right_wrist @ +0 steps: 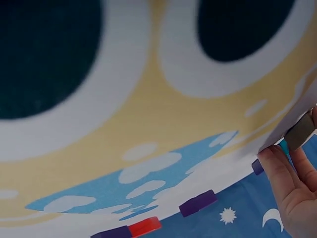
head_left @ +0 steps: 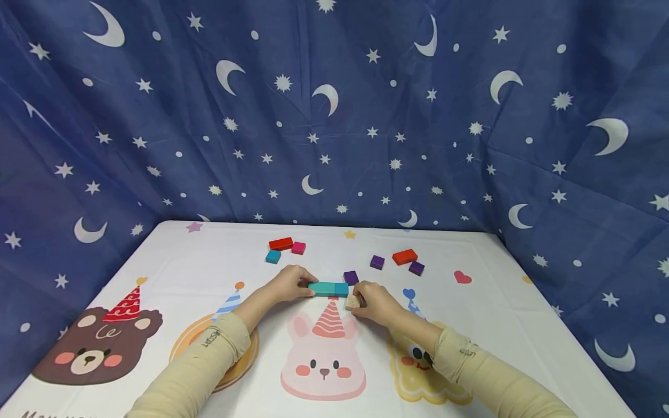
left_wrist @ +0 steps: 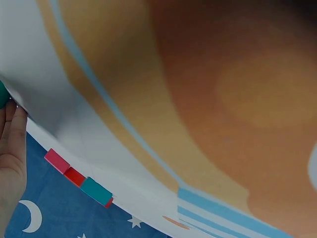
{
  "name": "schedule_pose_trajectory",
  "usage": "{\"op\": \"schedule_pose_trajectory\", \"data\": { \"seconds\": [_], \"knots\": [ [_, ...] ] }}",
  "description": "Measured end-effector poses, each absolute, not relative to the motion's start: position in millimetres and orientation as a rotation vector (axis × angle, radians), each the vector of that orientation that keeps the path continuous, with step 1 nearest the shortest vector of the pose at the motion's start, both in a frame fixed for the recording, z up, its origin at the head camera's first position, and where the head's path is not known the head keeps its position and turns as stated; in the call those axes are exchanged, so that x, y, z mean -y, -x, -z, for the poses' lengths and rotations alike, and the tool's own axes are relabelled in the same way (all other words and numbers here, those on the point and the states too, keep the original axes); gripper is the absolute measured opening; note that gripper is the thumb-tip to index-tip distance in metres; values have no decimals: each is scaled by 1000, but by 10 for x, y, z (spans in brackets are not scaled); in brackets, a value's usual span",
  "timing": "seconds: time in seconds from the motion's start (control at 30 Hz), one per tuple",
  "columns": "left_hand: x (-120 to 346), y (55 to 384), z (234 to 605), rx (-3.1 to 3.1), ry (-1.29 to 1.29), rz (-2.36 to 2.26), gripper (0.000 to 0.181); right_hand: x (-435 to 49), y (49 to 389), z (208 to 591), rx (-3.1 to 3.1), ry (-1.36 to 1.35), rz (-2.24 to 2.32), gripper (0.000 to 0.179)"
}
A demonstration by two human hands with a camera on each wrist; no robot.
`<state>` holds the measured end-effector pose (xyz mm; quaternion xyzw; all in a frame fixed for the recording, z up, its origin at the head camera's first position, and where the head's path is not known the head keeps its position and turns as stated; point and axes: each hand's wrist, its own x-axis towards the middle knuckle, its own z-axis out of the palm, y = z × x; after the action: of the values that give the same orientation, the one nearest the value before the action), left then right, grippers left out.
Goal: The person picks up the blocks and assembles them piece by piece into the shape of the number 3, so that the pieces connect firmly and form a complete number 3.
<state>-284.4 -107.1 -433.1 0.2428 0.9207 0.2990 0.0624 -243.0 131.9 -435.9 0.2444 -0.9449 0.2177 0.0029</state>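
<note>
My left hand point(head_left: 292, 283) pinches the left end of a long teal block point(head_left: 320, 289) between thumb and fingers. A shorter blue block point(head_left: 341, 289) lies end to end with it on the right. Beside that right end, a little nearer, my right hand point(head_left: 377, 303) holds a small pale wooden block point(head_left: 352, 302) by its right side. The same block point(right_wrist: 300, 131) looks dark in the right wrist view, partly cut off by the frame edge. Just behind the row's right end lies a purple block point(head_left: 351, 277). Only a sliver of the teal block point(left_wrist: 3, 94) shows in the left wrist view.
Back left on the white printed tablecloth point(head_left: 502, 348) are a red block point(head_left: 280, 244), a pink block point(head_left: 298, 248) and a blue block point(head_left: 273, 256). Back right, another red block point(head_left: 405, 257) lies between two purple blocks point(head_left: 377, 262). A blue curtain point(head_left: 355, 174) hangs behind.
</note>
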Motion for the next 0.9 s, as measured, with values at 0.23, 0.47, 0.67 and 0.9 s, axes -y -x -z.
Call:
{"op": "schedule_pose_trajectory", "data": {
  "seconds": [0.23,0.47,0.67,0.9],
  "knots": [
    [1073,2852,4337,-2787,-720,-906,28,-1322,2439,4367,2984,-731,-687,28],
    [1081,2849,4315,-2783,-726,-917,28,-1322,2447,4367,2980,-717,-690,25],
    [1082,2856,4323,-2784,-731,-918,28,-1322,2444,4368,2977,-711,-699,25],
    [1089,2860,4364,-2782,-759,-922,27,-1330,2433,4372,3016,-696,-723,30]
  ]
}}
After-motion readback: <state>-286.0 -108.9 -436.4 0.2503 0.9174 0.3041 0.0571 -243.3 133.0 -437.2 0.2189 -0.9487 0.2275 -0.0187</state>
